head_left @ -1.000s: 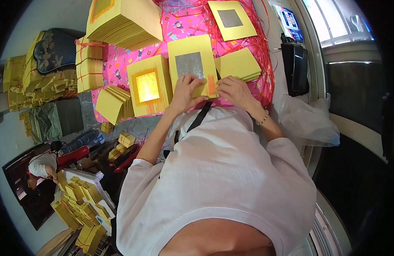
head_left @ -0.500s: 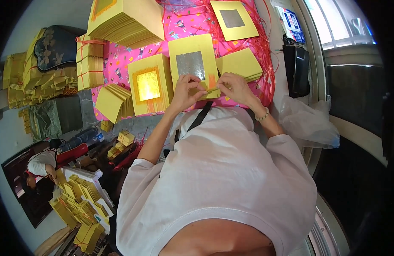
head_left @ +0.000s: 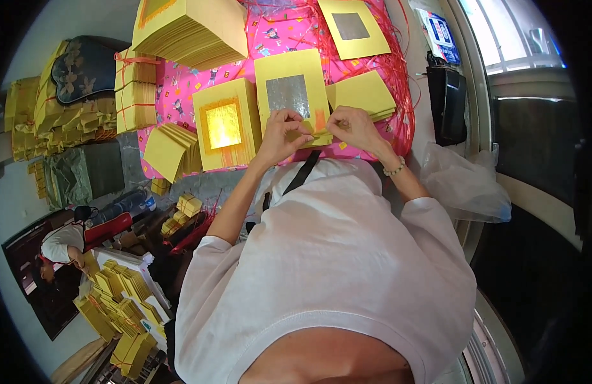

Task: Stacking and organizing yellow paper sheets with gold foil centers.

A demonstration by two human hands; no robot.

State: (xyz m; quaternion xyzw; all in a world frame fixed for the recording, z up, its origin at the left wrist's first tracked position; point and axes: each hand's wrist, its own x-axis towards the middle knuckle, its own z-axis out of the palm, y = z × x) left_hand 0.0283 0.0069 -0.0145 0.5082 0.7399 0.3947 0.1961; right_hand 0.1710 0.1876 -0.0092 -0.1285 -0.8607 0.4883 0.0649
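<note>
A yellow paper sheet (head_left: 262, 72) with a silver square and a small orange patch lies in front of me, its near edge curled up. My left hand (head_left: 283, 137) is closed at that near edge, thumb and fingers pinching the paper. At the near right corner my right hand (head_left: 355, 130) pinches the same edge, its fingers bent together. The fingers hide part of the fold. Left of the sheet stands a thick yellow paper stack (head_left: 244, 118) with a shiny gold square on top. Just beyond my right hand rests a small pile of folded yellow papers (head_left: 363, 93).
A pink patterned cloth (head_left: 180, 96) covers the table. Red plastic strings (head_left: 405, 109) trail along its right side. A tall yellow stack (head_left: 193, 32) stands at the far left, and another silver-squared sheet (head_left: 373, 45) at the far right. Another person (head_left: 64, 243) works at lower left.
Both hands keep their pinch on the sheet's near edge, with only slight finger movement. The whole view has shifted very slightly.
</note>
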